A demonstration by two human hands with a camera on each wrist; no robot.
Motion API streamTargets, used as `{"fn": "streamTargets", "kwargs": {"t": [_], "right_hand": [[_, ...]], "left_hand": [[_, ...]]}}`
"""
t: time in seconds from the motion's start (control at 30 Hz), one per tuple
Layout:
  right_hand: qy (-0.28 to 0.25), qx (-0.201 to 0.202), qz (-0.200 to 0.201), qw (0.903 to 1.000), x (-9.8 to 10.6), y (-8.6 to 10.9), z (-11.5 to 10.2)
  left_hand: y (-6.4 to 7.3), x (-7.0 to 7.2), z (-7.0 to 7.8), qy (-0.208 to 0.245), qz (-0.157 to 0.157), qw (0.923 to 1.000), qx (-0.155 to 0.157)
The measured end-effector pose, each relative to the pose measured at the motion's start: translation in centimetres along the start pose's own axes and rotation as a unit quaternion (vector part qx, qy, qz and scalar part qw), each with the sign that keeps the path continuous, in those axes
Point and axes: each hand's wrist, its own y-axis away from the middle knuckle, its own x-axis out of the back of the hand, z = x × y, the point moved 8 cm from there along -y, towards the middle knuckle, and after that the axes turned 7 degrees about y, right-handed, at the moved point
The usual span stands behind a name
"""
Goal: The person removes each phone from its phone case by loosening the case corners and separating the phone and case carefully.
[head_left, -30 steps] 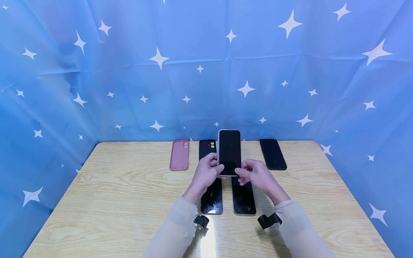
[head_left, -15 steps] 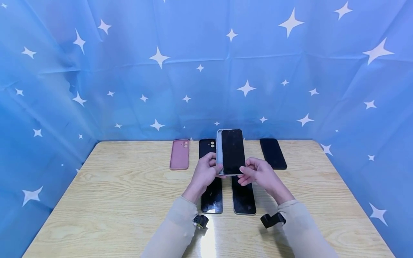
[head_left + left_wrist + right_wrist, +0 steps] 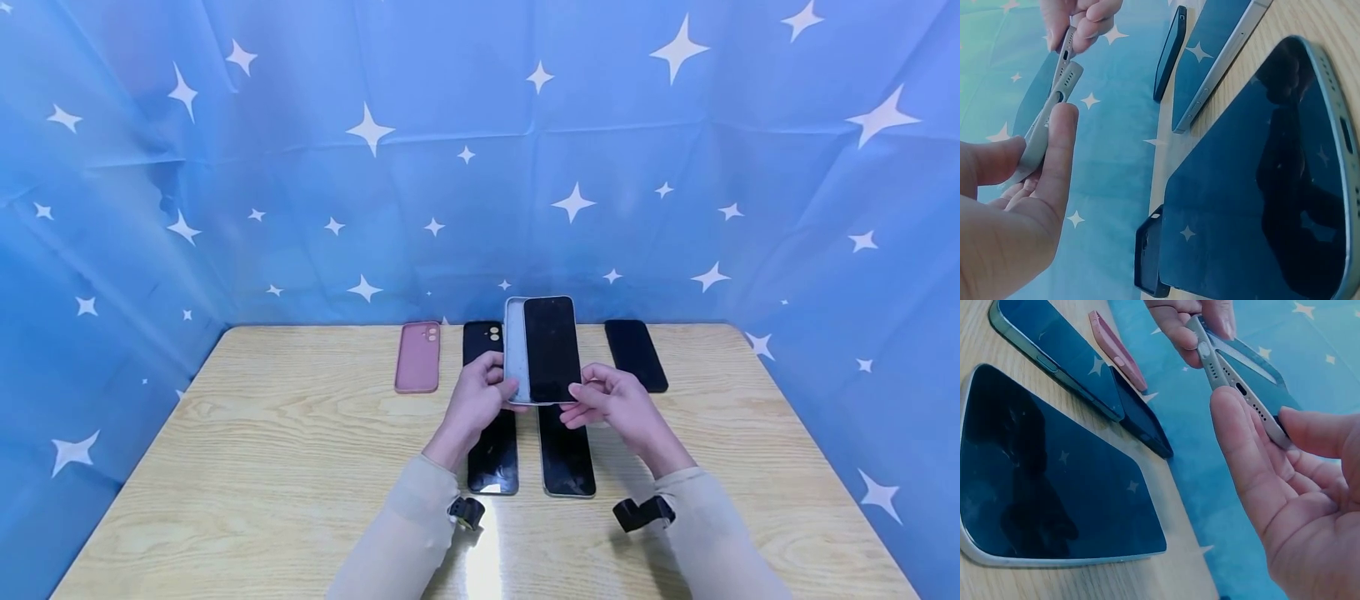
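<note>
My left hand (image 3: 476, 396) grips a pale grey-blue phone case (image 3: 516, 350) at its lower left corner, thumb in front and fingers behind. My right hand (image 3: 611, 404) pinches a dark-screened phone (image 3: 552, 350) by its lower right corner. The phone overlaps the right part of the case, whose inner left side lies bare. From the right wrist, the phone's bottom edge (image 3: 1254, 403) with its port and speaker holes stands beside the case's edge (image 3: 1209, 365), the two at an angle. Both are held up over the table.
Below the hands, two phones lie face up, a left one (image 3: 492, 462) and a right one (image 3: 567, 462). Behind them are a pink case (image 3: 417, 358), a black case (image 3: 480, 335) and a black phone-shaped piece (image 3: 636, 357). A starry blue curtain (image 3: 450, 192) hangs behind the wooden table (image 3: 300, 450).
The phone, first seated in the case, has slid right with my right hand, baring a widening strip of the case's inside. My left hand stays nearly in place with the case.
</note>
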Motion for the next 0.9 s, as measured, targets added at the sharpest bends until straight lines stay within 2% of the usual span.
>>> {"fn": "streamTargets", "kwargs": {"t": [0.47,0.9], "right_hand": [[0.019,0.0,0.048,0.9987,1.9,0.9,0.0],[0.018,0.012,0.054,0.9983,3.3,1.9,0.1]], "left_hand": [[-0.4,0.1,-0.6,0.021,-0.008,0.9997,0.013],[-0.8,0.1,-0.4,0.021,-0.007,0.9997,0.009]]}}
